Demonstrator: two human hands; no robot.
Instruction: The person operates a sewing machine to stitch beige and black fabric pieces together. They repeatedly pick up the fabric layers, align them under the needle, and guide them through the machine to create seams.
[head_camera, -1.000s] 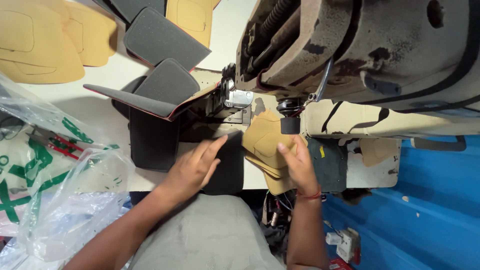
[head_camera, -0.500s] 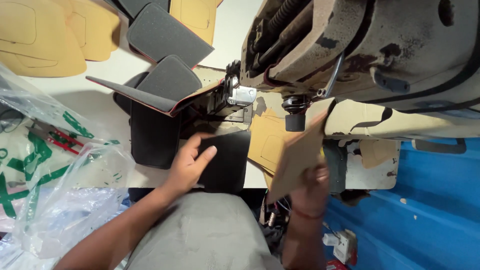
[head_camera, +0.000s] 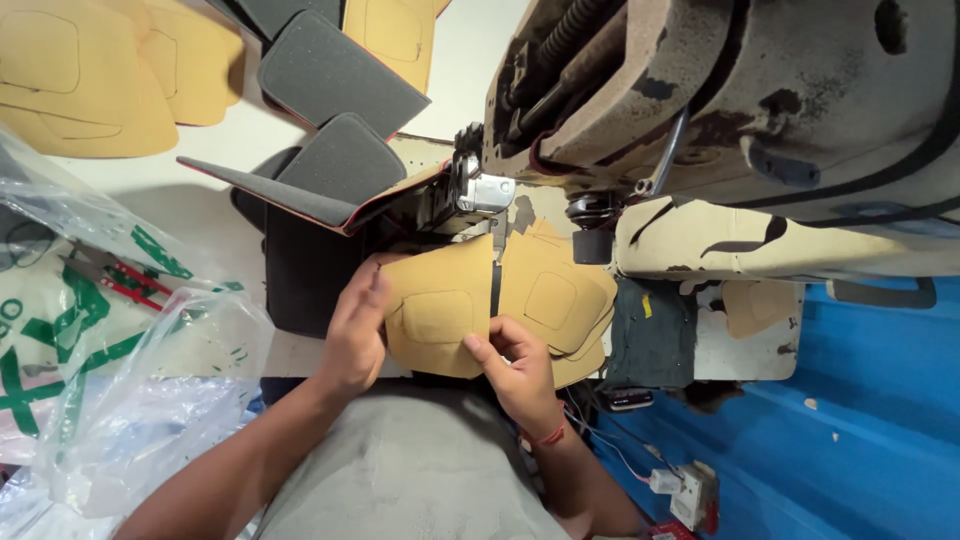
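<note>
- Left hand (head_camera: 355, 335) lies flat, fingers together, pressed along the left edge of the tan piece (head_camera: 435, 315).
- Right hand (head_camera: 515, 370) is curled in, thumb and fingertips pinching that piece at its lower right edge. Both hands are on the one piece.
- The tan piece lies on the machine bed just below the foot (head_camera: 487, 195). Its top edge looks tucked close under the foot, though I cannot tell if it is clamped.
- It has a raised pocket-shaped patch at its middle, face up.
- Just to its right is a stack (head_camera: 560, 300) of matching tan pieces, fanned out, with a dark strap between the two.
- Dark grey panels (head_camera: 340, 160) hang off the back of the foot, and a black panel (head_camera: 305, 270) lies under the left hand's side.
- The sewing machine (head_camera: 760, 110) fills the upper right, worn and stained.
- The step, as I read it, is lining the piece up at the foot, ahead of any stitching.
- That calls for a square edge at the needle line, the piece held flat, and fingertips kept clear of the foot.
- Off to the left there are a clear bag (head_camera: 150, 400), red snips (head_camera: 110, 275) and more tan cut-outs (head_camera: 90, 80) on the table (head_camera: 225, 140).
</note>
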